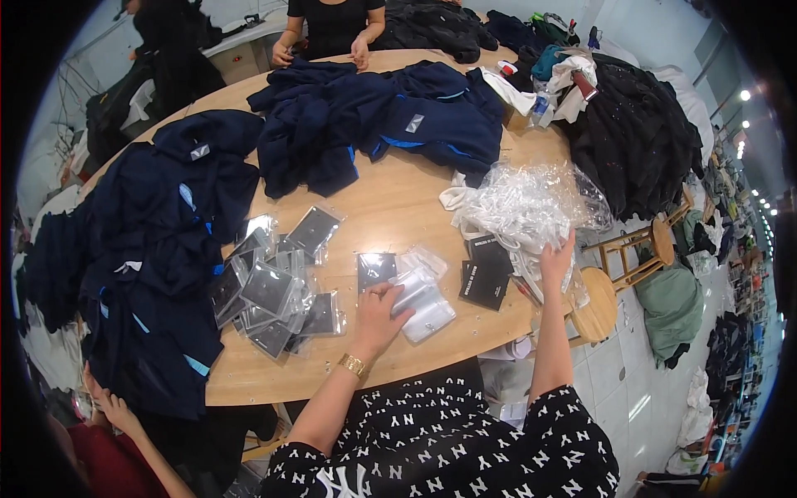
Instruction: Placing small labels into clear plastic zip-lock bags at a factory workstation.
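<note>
My left hand (383, 318), with a gold bracelet at the wrist, lies over small clear plastic bags (427, 314). Its fingers are stretched out across their left edge, beside a dark square card (376, 267). To the left is a heap of black cards in clear zip bags (270, 286). Farther right, my right hand (554, 261) reaches to the near edge of a pile of white cords (515, 203), fingers apart. Crumpled clear plastic (573, 187) covers part of that pile. Black cards with white print (486, 282) lie between my hands, touching the cords.
Dark navy garments with blue trim (332, 116) cover the table's (407, 203) far side and left (158, 241). Black garments (631, 124) are heaped at the far right. Wooden stools (594, 303) stand right of the table. A person (336, 29) stands opposite; another person's hand (116, 411) is at lower left.
</note>
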Tool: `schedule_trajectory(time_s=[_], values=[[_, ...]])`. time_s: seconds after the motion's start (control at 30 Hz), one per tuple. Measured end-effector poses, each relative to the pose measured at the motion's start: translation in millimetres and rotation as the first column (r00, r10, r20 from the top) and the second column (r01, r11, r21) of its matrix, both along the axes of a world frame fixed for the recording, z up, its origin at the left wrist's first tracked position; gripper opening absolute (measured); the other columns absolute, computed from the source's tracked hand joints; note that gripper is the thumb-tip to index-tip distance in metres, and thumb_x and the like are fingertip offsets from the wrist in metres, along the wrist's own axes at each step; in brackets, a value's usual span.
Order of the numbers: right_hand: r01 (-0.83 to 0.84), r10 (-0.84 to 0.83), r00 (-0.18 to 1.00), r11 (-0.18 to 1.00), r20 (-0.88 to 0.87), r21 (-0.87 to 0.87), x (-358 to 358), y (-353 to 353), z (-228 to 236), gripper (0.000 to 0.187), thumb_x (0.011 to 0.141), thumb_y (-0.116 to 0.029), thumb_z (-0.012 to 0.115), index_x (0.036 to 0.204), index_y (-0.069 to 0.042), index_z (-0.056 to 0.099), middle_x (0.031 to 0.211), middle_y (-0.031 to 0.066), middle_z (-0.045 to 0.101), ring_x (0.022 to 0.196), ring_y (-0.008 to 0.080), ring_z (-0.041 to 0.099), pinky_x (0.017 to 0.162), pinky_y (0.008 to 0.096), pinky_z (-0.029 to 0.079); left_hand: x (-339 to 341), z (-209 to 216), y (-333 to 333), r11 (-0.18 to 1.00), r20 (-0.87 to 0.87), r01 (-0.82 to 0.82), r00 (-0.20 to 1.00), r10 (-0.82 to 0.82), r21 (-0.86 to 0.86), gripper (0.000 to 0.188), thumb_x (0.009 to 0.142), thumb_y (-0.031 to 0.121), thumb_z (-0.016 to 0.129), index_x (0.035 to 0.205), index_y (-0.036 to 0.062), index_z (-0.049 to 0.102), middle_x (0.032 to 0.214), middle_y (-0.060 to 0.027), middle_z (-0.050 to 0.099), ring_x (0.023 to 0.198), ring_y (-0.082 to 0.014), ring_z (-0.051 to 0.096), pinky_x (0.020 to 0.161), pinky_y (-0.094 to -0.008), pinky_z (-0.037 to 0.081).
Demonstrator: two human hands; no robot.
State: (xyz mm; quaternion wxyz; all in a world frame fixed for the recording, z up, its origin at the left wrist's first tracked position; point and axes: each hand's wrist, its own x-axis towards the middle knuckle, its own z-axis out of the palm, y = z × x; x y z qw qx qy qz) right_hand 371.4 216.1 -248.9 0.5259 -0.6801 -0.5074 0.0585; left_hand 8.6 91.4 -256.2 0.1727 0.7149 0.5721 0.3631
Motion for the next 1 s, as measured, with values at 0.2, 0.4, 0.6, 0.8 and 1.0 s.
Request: schedule_trajectory(time_s=[0.2, 0.4, 0.6, 0.8, 1.0], values=[[0.099, -0.094, 0.992, 0.993, -0.08, 0.061, -2.9, -52.2, 16.8, 0.06, 0.075, -0.001, 0.059, 0.129, -0.003, 0.033, 0.12, 0.0176, 0.045, 0.104, 0.0277, 0.049, 0.084, 0.0334, 0.041, -0.1, 4.4, 3.5, 0.997, -0.028, -0.043, 0.999, 0.041, -0.06, 0.05, 0.067, 0.026, 0.071, 0.11, 0.0061, 0.054, 0.103, -0.0142, 0.05, 0.097, -0.0286, 0.045, 0.085, -0.0377, 0.037], [-0.055, 0.031, 0.97, 0.994, 0.239, 0.096, -54.2, -79.8, 26.6, 0.038, 0.076, -0.002, 0.059, 0.112, -0.001, 0.049, 0.105, 0.016, 0.052, 0.099, 0.0299, 0.05, 0.084, 0.036, 0.04, 6.0, 11.7, 14.2, 0.971, -0.077, -0.104, 0.993, 0.089, -0.216, 0.056, 0.066, 0.03, 0.073, 0.112, 0.006, 0.052, 0.1, -0.016, 0.049, 0.096, -0.0297, 0.045, 0.084, -0.0375, 0.037], [0.012, -0.06, 0.968, 0.981, 0.243, 0.195, -65.4, -50.5, 46.0, 0.03, 0.075, -0.002, 0.059, 0.104, -0.001, 0.052, 0.101, 0.0147, 0.053, 0.095, 0.0302, 0.051, 0.081, 0.0359, 0.041, -4.0, 7.9, 14.7, 0.957, -0.064, -0.05, 0.997, 0.033, -0.287, 0.055, 0.066, 0.028, 0.072, 0.114, 0.0088, 0.051, 0.097, -0.0173, 0.05, 0.094, -0.0306, 0.046, 0.082, -0.0394, 0.037], [-0.462, 0.57, 0.818, 0.728, 0.073, -0.507, -76.3, -51.3, 49.1, 0.039, 0.071, -0.019, 0.068, 0.105, -0.003, 0.056, 0.112, 0.0189, 0.051, 0.099, 0.033, 0.051, 0.082, 0.0388, 0.043, -4.5, 6.1, 10.6, 0.957, -0.08, -0.081, 0.995, 0.061, -0.277, 0.053, 0.068, 0.025, 0.071, 0.115, 0.0104, 0.05, 0.095, -0.0165, 0.05, 0.093, -0.0303, 0.047, 0.082, -0.0387, 0.037], [-0.304, 0.617, 0.625, 0.757, 0.478, -0.579, -95.3, -86.8, 23.6, 0.081, 0.065, -0.054, 0.065, 0.129, -0.011, 0.04, 0.135, 0.0234, 0.029, 0.125, 0.0385, 0.029, 0.101, 0.0456, 0.026, -3.5, 14.9, 13.7, 0.958, 0.003, 0.024, 1.0, -0.025, -0.285, 0.047, 0.069, 0.017, 0.069, 0.111, 0.0088, 0.051, 0.091, -0.0136, 0.051, 0.087, -0.0286, 0.048, 0.079, -0.0384, 0.038]])
